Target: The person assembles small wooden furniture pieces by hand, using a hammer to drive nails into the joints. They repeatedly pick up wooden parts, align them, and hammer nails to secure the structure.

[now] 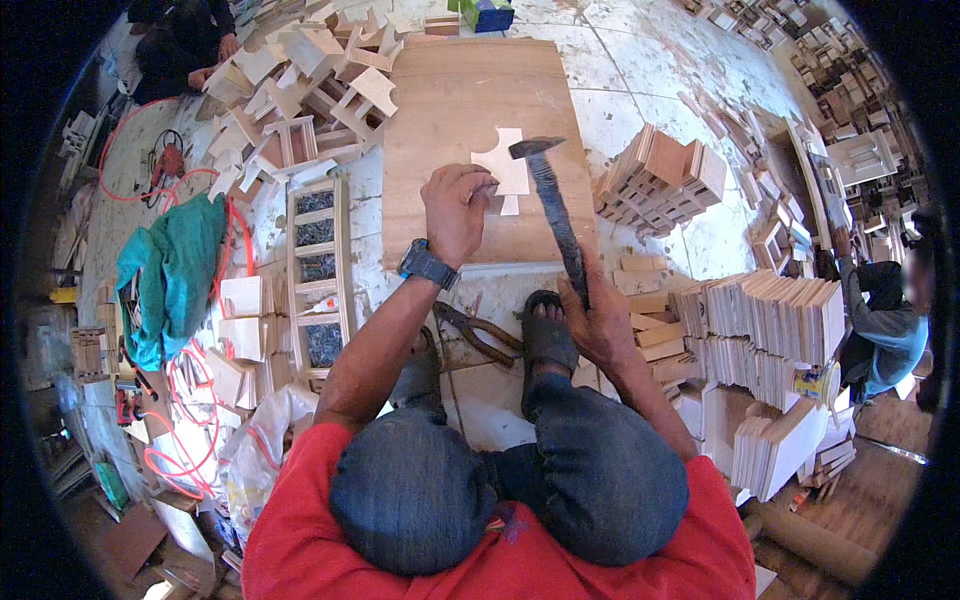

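Currently: hammer (556, 213), clenched by handle in right hand (600, 320); curled left hand (457, 207), hold impossible to tell; notched wooden piece (511, 168) at left fingertips, on board (480, 90). Seemingly at positioning step, calling for steady placement, then light tapping.

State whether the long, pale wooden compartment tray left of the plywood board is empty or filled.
Not empty: the long, pale wooden tray has small dark-grey pieces in its compartments. How deep they lie, I cannot tell.

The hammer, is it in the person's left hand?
No, the right hand grips the hammer by its handle.
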Tool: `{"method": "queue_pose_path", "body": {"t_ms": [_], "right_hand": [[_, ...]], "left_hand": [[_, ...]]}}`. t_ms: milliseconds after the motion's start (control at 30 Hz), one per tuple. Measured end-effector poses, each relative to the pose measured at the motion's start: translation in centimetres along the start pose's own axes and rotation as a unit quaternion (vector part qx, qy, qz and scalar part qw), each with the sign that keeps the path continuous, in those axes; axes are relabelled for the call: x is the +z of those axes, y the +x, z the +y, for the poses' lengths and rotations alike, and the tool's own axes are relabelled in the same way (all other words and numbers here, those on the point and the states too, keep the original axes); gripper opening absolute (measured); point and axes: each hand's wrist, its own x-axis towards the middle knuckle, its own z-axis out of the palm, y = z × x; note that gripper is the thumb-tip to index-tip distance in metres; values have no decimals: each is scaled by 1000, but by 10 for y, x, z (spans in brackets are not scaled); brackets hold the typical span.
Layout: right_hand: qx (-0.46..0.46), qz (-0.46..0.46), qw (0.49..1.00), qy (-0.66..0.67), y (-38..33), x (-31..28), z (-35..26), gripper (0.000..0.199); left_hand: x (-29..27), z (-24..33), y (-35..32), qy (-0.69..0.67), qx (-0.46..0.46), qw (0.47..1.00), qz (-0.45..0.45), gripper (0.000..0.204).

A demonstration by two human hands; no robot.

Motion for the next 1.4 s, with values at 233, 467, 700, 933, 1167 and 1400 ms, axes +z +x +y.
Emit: {"method": "queue_pose_path", "body": {"t_ms": [233, 467, 700, 933, 1167, 1400], "right_hand": [[78, -52, 996, -2, 12, 0, 6, 51], [83, 109, 982, 132, 109, 31, 21, 38], [101, 21, 969, 226, 138, 64, 16, 40], [137, -8, 958, 252, 136, 63, 18, 32], [154, 15, 965, 210, 137, 65, 14, 31], [142, -3, 970, 198, 138, 62, 20, 37]], "left_hand": [[1, -6, -4, -34, -6, 999, -21, 20], [-8, -20, -13, -65, -34, 996, -52, 78], [-6, -40, -10, -184, -67, 964, -181, 69], [3, -33, -13, -139, -22, 981, -136, 66], [3, -34, -15, -123, -3, 984, -130, 63], [1, -29, -10, -119, -21, 983, -139, 61]]}}
